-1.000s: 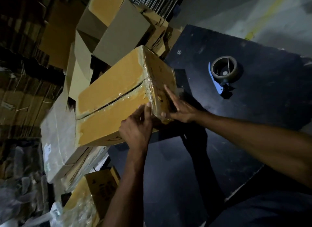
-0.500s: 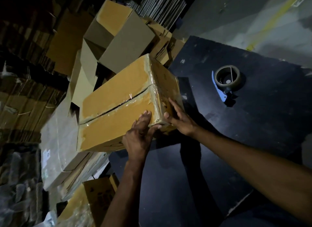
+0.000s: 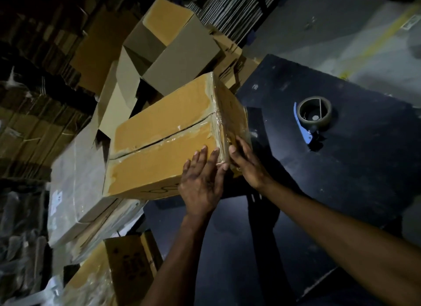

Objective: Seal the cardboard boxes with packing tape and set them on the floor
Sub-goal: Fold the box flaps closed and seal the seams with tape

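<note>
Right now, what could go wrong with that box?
The box hangs past the edge of the black table, with only flat fingers of the left hand and right hand on it, so it might tip onto the pile of boxes. The tape looks wrinkled at the corner and may peel.

Tape dispenser point(image 3: 315, 115) alone obstructs the black table point(image 3: 341, 180).

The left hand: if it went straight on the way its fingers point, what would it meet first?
Its straight fingers already lie on the taped box, so the left hand would likely just slide along that top face.
</note>
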